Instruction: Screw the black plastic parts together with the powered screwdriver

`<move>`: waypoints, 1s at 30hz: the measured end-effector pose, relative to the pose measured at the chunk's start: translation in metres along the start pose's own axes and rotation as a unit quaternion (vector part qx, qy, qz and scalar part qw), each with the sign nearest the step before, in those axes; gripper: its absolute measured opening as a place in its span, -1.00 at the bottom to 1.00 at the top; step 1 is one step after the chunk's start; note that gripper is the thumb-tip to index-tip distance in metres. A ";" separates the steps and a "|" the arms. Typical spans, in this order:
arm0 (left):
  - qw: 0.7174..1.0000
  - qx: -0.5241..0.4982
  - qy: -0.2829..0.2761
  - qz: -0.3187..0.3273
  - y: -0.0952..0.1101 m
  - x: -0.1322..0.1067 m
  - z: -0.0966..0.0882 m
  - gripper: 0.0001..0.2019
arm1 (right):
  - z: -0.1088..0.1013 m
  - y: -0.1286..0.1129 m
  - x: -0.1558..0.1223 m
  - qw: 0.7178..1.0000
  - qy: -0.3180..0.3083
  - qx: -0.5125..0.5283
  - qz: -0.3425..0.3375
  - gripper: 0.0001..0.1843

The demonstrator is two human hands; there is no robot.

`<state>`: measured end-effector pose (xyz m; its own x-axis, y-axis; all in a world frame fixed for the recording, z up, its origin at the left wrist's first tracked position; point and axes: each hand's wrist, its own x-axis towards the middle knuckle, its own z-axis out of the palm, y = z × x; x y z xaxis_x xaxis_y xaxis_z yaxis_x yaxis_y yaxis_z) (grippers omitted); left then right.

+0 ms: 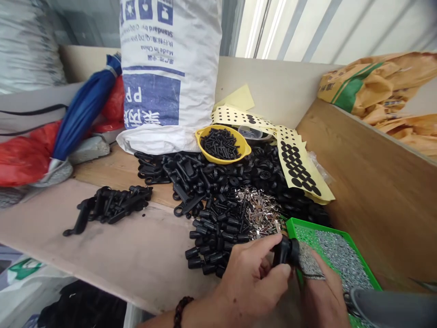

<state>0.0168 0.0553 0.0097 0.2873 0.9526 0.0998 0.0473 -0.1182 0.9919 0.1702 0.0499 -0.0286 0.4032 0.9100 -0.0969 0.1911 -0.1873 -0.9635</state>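
Observation:
My left hand [247, 280], with a dark beaded bracelet on the wrist, pinches a black plastic crank handle [282, 250] between thumb and forefinger. My right hand [322, 291] meets it from the other side, its fingers closed around the handle's round end. A speckled grey wrap [309, 261] covers one right finger. Part of the handle is hidden by my fingers. Just beyond my hands lie a heap of small shiny metal clips [261, 212] and a pile of black plastic knobs [210, 241]. Under my right hand is a green tray [294, 224] of small silvery screws or pins [343, 255].
A grey tool [392, 307] lies at lower right. Black arms [187, 177] and a smaller group of handles [112, 205] lie left. Behind stand a yellow basket [246, 152] of black screws, sticker sheets [300, 166] and a white sack [191, 54]. A wooden side board [385, 182] borders the right.

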 end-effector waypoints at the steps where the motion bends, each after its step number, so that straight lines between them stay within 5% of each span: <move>1: 1.000 0.001 0.001 -0.002 0.000 0.000 0.000 -0.63 | 0.002 -0.001 -0.001 1.000 0.009 0.005 0.009 -0.67; 4: 1.000 0.000 -0.006 -0.013 -0.001 0.000 0.000 -0.62 | 0.008 -0.008 -0.005 0.999 0.032 0.020 0.036 -0.63; 12: 0.998 0.048 -0.003 0.035 -0.001 0.000 -0.003 -0.70 | 0.016 -0.055 -0.012 0.996 -0.023 0.014 0.083 -0.54; 18: 0.993 0.089 -0.009 0.082 -0.006 -0.001 -0.002 -0.69 | 0.019 -0.039 -0.011 0.995 -0.041 0.068 0.059 -0.48; 30: 0.989 0.142 -0.007 0.049 -0.009 0.001 -0.005 -0.64 | 0.019 -0.010 -0.011 0.974 -0.098 0.169 0.113 -0.70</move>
<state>0.0114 0.0586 0.0018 0.3167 0.9291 0.1909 0.2840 -0.2849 0.9155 0.1468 0.0490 -0.0231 0.2158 0.9190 -0.3299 -0.2015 -0.2887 -0.9360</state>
